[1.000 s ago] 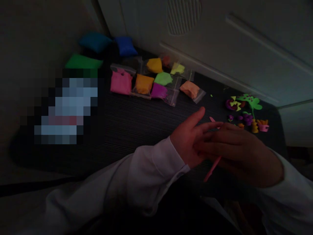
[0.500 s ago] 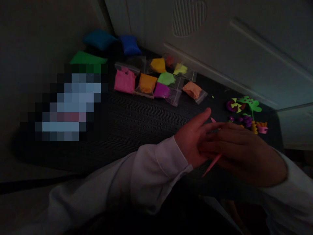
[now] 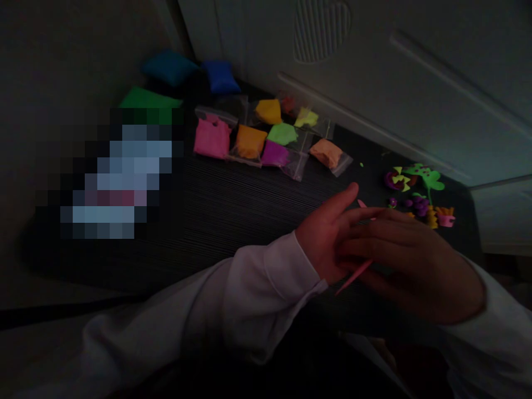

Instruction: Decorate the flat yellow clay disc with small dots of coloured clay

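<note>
My left hand (image 3: 322,238) is held palm up over the dark table, thumb and fingers stretched out. Over its palm and fingers lies my right hand (image 3: 424,266), its fingers bent down and touching it. A thin pink tapered stick (image 3: 354,277) pokes out from under my right fingers toward me, its other end hidden. What else lies between palm and fingertips cannot be seen in the dim light. Just beyond my left fingers a small pink pointed piece (image 3: 361,204) shows on the table.
Bags of coloured clay, among them a pink bag (image 3: 211,138) and an orange bag (image 3: 250,141), lie along the back. Small clay figures, including purple grapes (image 3: 421,206) and a pink cup (image 3: 446,219), sit at right. A blurred-out object (image 3: 128,172) is at left.
The pink stick has shifted a little to the left and lies flatter. My right hand has moved slightly, its fingers lifting apart a bit; my left hand is almost unmoved.
</note>
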The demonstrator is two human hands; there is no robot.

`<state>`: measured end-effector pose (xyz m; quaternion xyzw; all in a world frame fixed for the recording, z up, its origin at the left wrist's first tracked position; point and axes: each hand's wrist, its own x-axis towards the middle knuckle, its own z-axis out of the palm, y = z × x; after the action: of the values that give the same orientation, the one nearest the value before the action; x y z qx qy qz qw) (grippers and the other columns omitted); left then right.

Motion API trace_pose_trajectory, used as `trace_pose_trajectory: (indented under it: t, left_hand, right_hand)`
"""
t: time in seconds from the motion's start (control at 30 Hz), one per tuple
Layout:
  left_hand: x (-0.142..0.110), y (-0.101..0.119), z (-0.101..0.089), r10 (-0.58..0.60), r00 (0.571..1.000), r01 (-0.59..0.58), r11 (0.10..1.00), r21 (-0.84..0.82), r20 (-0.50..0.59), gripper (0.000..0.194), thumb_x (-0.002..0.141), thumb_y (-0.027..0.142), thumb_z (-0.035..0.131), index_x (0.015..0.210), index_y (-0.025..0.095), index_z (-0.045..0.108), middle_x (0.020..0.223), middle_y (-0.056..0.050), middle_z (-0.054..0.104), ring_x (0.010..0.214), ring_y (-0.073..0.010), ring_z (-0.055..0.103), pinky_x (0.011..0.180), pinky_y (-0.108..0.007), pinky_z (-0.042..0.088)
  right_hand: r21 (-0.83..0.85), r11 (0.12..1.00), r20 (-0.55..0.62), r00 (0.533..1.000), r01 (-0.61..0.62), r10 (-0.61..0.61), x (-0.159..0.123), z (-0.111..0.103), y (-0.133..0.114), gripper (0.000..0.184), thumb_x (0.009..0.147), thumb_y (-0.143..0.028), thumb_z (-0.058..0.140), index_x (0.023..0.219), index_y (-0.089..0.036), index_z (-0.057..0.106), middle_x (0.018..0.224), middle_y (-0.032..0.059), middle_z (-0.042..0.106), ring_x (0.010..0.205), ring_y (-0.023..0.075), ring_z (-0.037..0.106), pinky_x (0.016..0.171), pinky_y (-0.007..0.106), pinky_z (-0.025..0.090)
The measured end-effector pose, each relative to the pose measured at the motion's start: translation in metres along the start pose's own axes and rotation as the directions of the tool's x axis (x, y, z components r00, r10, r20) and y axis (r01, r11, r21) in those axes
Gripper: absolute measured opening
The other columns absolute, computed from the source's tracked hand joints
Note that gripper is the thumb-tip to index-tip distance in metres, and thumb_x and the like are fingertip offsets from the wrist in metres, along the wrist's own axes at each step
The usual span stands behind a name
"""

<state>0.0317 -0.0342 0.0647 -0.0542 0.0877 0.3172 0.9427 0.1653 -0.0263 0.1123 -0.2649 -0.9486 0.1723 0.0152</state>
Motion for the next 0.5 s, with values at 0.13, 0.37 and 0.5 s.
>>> trace_pose_trajectory:
  t: [0.13,0.37,0.5]
  left_hand:
    - [-0.0005,0.0003,0.0003,-0.001,1.0,0.001,1.0,-0.003,0.002,0.05,0.079,0.047,0.033,0.109,0.009,0.048,0.079,-0.009,0.055,0.064,-0.0122,0.053,0.052,-0.022,0.038]
    - [-0.0008,0.0001,0.0014,0.012,1.0,-0.012,1.0,0.009,-0.021,0.048,0.079,0.046,0.032,0.109,0.011,0.048,0.076,-0.007,0.055,0.065,-0.0129,0.053,0.054,-0.023,0.039]
    - [-0.0004,-0.0001,0.0017,0.013,1.0,-0.013,1.0,0.003,-0.019,0.048,0.081,0.045,0.029,0.108,0.011,0.049,0.075,-0.007,0.055,0.067,-0.014,0.054,0.056,-0.024,0.04]
  right_hand:
    - [-0.023,1.0,-0.002,1.0,-0.012,0.012,0.0007,0.0002,-0.0013,0.015,0.074,-0.023,0.05,0.086,-0.021,0.06,0.08,0.0035,0.061,0.081,0.016,0.055,0.085,0.039,0.036]
    - [-0.028,0.999,-0.035,0.999,-0.032,0.031,-0.0015,0.0029,-0.0032,0.015,0.076,-0.025,0.048,0.085,-0.022,0.06,0.081,0.0034,0.062,0.082,0.016,0.056,0.086,0.039,0.035]
    - [-0.02,1.0,-0.028,0.999,-0.021,0.021,-0.0022,0.0041,-0.0024,0.016,0.076,-0.025,0.047,0.087,-0.022,0.059,0.083,0.0027,0.062,0.083,0.0151,0.056,0.088,0.039,0.034]
